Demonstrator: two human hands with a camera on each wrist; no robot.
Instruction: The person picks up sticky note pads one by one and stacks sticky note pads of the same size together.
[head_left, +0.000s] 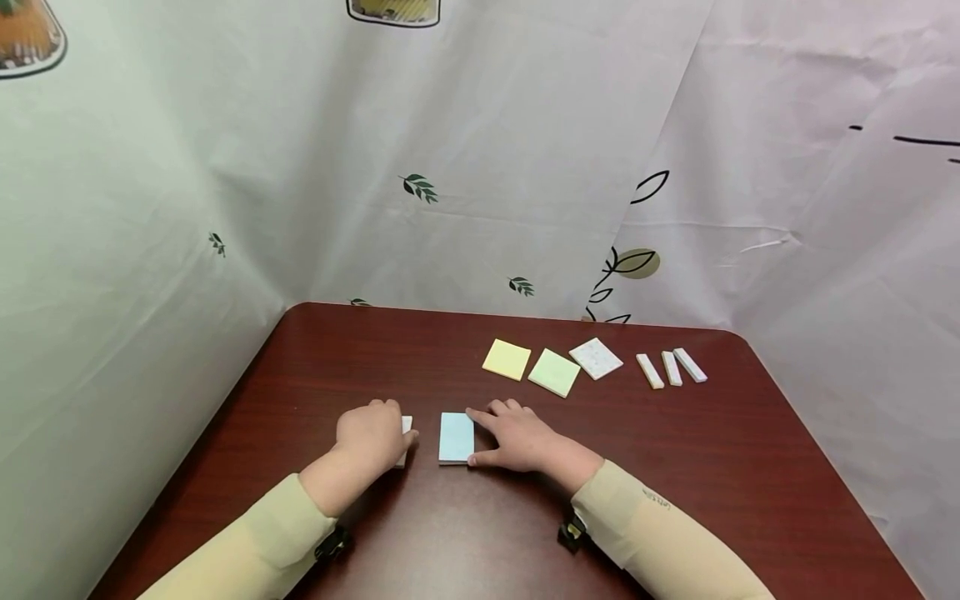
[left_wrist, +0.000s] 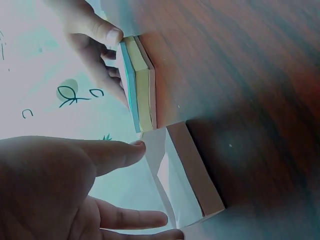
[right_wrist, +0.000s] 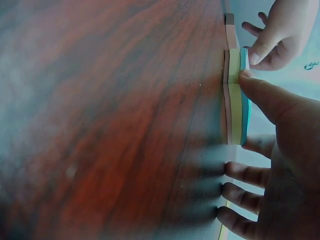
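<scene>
Around a pale sticky-note pad (head_left: 406,442), left of the table's middle, curves my left hand (head_left: 369,436), which partly covers it. The left wrist view shows that pad (left_wrist: 192,172) with a pinkish-brown lower layer and white sheets bowed up above it, between thumb and fingers. My right hand (head_left: 519,437) holds a stack of sticky-note pads (head_left: 456,437) at its right corners, thumb at the near one and index finger at the far one. Blue lies on top, with yellow and pink layers (right_wrist: 234,110) beneath. A small gap separates the two stacks.
Behind the right hand lie a yellow square pad (head_left: 507,359), a light green one (head_left: 555,372) and a speckled white one (head_left: 596,358). Farther right are three narrow pale strips (head_left: 672,368). A patterned white curtain (head_left: 480,233) hangs behind the brown table (head_left: 360,350).
</scene>
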